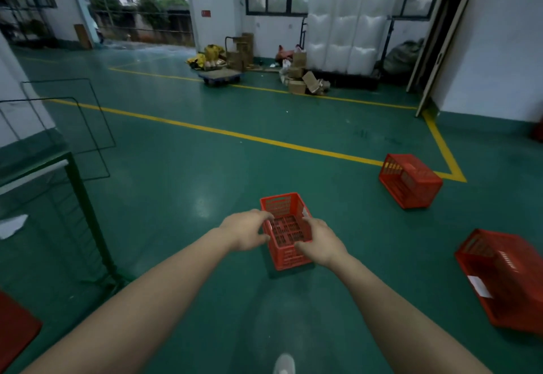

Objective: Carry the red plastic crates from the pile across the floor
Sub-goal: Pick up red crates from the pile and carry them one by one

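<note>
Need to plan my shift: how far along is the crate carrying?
Done, it seems: an upturned crate by the yellow line and a tipped crate lie out on the floor. In hand: the left hand and right hand are at the rims of an upright crate; whether the fingers grip it is unclear. Left: the pile is out of view, so unknown.

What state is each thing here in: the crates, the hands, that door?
Middle crate: upright, open top, held at both sides.
Left hand: grips its left wall.
Right hand: grips its right wall.
Far crate: overturned.
Right crate: tipped on its side.
Door: open.
</note>
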